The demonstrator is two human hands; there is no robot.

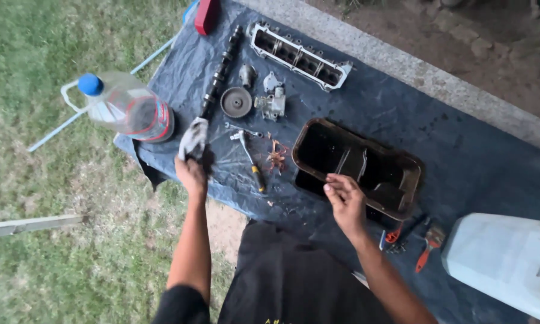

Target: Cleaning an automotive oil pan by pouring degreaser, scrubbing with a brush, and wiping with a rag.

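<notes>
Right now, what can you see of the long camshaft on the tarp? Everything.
The long dark metal camshaft lies flat on the dark blue tarp, running diagonally from the red block at the far edge down toward the person. Lobes and journals show as evenly spaced bumps along it. Its near end is wrapped in a grey rag held by the left hand. A round pulley sits beside it.

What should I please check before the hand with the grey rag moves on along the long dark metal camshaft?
1. Grey rag gripped in left hand: ok.
2. Rag touching the near end of the long dark camshaft: ok.
3. Right hand at the near rim of the rusty black oil pan, holding nothing visible: ok.
4. Clear plastic bottle with blue cap closed: ok.
5. Camshaft lobes clean: cannot tell.
</notes>
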